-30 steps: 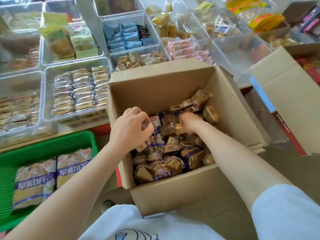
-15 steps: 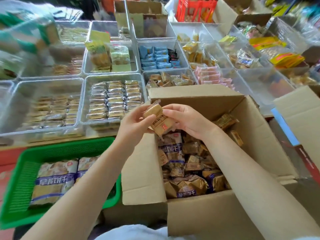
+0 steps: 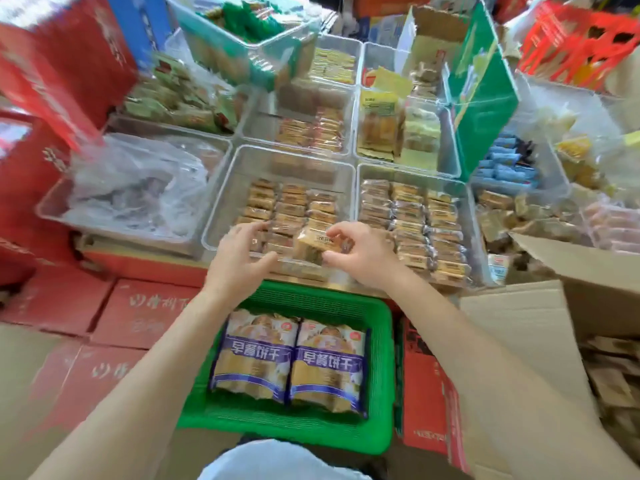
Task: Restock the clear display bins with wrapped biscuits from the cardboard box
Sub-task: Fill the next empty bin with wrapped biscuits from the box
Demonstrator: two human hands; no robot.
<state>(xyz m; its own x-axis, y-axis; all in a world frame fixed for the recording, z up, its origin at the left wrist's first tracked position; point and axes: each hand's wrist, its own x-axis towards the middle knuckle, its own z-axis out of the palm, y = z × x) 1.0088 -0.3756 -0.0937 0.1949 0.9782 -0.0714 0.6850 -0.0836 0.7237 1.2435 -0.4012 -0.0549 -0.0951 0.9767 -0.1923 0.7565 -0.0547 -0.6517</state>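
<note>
Wrapped biscuit [image 3: 313, 244] is pinched by the right hand [image 3: 360, 252] over the clear bin [image 3: 221, 216]; at nine o'clock, left hand [image 3: 239, 258] fingers spread open.

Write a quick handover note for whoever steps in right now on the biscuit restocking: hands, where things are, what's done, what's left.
Right hand: pinches a wrapped biscuit over the near edge of the clear bin.
Left hand: fingers spread at that bin's front rim, gripping nothing.
Bin: rows of biscuits fill its near part; the far part looks bare.
Cardboard box: open at the right, its contents mostly out of view.
Done: several rows placed.
Left: set this biscuit down, then probably keep fetching from the box to fill the far part.
</note>
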